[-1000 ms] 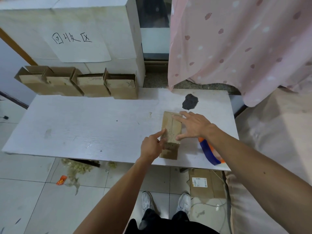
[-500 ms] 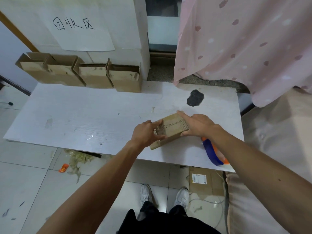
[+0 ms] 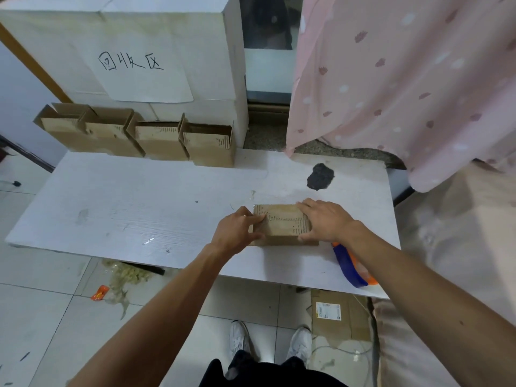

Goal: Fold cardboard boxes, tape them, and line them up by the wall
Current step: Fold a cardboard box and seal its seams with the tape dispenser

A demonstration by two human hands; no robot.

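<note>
At the back left of the table (image 3: 134, 216), four folded boxes (image 3: 156, 141) stand in a row against a white carton (image 3: 206, 46). Near the front edge, the left hand (image 3: 237, 231) grips the left end of the cardboard box (image 3: 282, 226), fingers curled round it. The right hand (image 3: 325, 222) presses flat on its right end, fingers straight. A tape dispenser (image 3: 349, 265) lies just beside it on the right

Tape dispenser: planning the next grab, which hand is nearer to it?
Right. The right hand presses the box at its right end, beside the tape dispenser; the left hand grips its left end.
</note>
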